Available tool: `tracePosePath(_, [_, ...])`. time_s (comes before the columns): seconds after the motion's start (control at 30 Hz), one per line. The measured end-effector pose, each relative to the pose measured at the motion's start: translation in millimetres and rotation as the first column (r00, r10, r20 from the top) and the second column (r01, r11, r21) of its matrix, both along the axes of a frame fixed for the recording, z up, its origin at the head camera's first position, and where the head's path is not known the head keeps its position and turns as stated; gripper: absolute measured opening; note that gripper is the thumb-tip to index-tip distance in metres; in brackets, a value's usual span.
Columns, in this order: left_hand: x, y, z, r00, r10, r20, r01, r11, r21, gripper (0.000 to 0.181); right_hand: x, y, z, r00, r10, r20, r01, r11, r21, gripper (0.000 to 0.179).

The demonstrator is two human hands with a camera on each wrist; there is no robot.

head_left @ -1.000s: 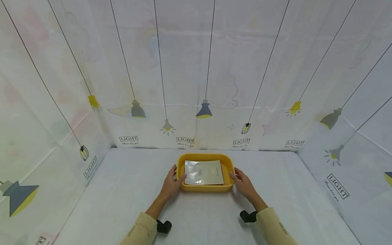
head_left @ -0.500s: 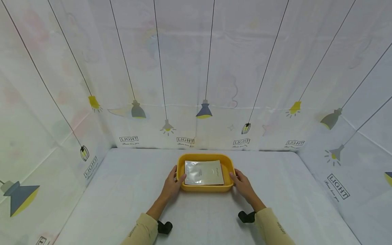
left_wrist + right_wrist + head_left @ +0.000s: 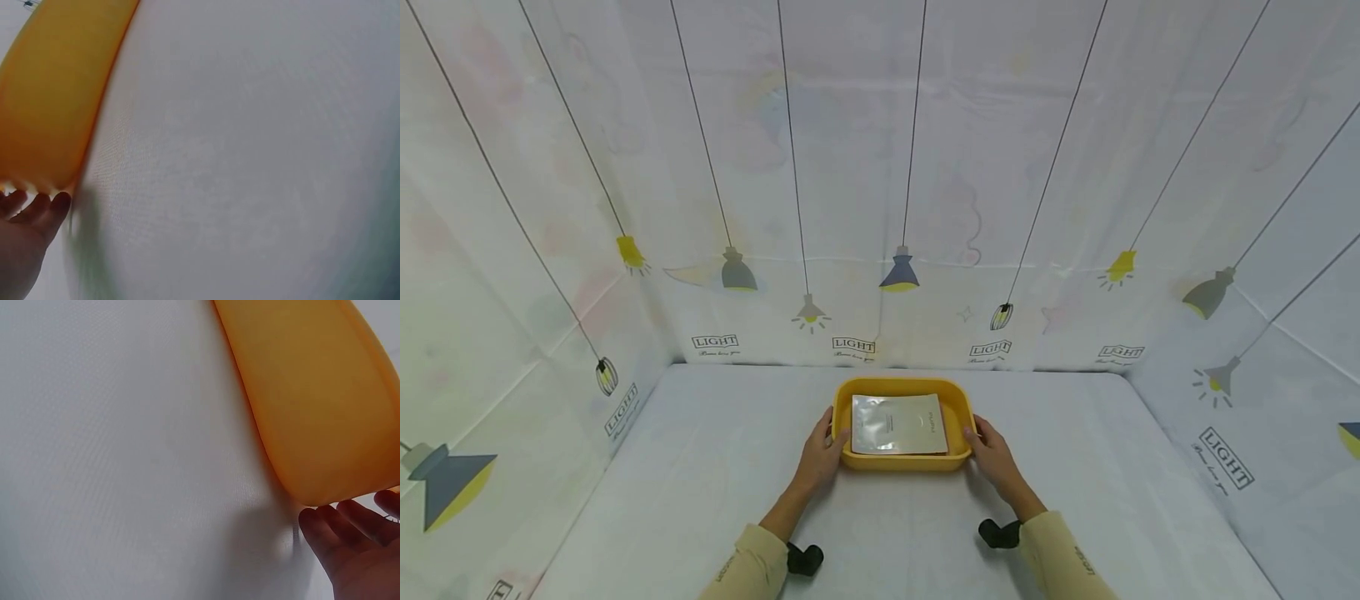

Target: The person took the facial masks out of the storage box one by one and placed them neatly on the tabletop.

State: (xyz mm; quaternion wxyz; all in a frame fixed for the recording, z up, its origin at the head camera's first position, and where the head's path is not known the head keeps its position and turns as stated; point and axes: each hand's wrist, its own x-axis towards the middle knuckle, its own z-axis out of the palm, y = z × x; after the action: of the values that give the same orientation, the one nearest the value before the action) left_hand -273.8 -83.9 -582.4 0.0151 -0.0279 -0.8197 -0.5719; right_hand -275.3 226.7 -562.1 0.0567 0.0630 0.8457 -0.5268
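A yellow rectangular tray point(image 3: 957, 421) with rounded corners is on the white-covered table, held between both hands. In it lies a flat silver-and-cream foil packet point(image 3: 898, 423) with small print. A thin reddish edge shows beneath the packet's right and lower sides. My left hand point(image 3: 820, 450) grips the tray's left end, thumb at the rim and fingers along the outer wall. At the right end my right hand point(image 3: 996, 457) holds it the same way. Fingertips point(image 3: 59, 203) meet the tray's end wall in the left wrist view, and other fingertips point(image 3: 310, 519) do so in the right wrist view.
The white cloth point(image 3: 910, 533) covers the table. Behind and at both sides stand white curtains point(image 3: 880, 167) printed with hanging lamps and "LIGHT" labels. Black wrist mounts point(image 3: 805, 560) stick out inward from the beige sleeves point(image 3: 752, 562).
Both thumbs have drawn back slightly towards the rim, the left more plainly, off the packet's edge. The right forearm has shifted a little inward. Tray and packet stay in place.
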Motion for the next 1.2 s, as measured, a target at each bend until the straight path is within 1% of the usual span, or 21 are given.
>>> tracePosePath(0.17, [1.8,0.6,1.2,1.0,0.015,-0.005,-0.015,1.0,0.006,0.06,-0.1,-2,-1.1,1.0,-0.011,-0.011,0.011,1.0,-0.012,0.056])
tracePosePath(0.43, [1.7,1.7,1.3,1.0,0.026,-0.014,-0.026,0.999,0.021,0.058,-0.9,-1,-4.4,0.999,-0.006,-0.046,0.007,1.0,0.007,0.054])
tracePosePath(0.6, [0.8,1.3,2.1,0.999,0.021,-0.025,-0.021,1.0,0.01,0.057,-1.2,-2,-4.3,0.999,-0.021,-0.031,0.021,1.0,0.012,0.055])
tracePosePath(0.83, [2.4,-0.4,6.1,0.999,0.036,-0.005,-0.035,0.999,0.015,0.058,1.4,-8,-3.0,0.999,-0.04,-0.024,0.04,0.999,0.014,0.055])
tracePosePath(1.03, [5.0,-11.7,5.6,0.999,0.037,-0.012,-0.037,0.999,0.009,0.058,5.0,-21,-2.0,0.998,-0.042,-0.041,0.043,0.999,0.017,0.055])
tracePosePath(1.2, [9.9,-27.0,7.3,0.998,0.07,0.003,-0.07,0.998,0.008,0.058,6.0,-35,0.8,0.998,-0.015,-0.057,0.015,1.0,-0.001,0.054])
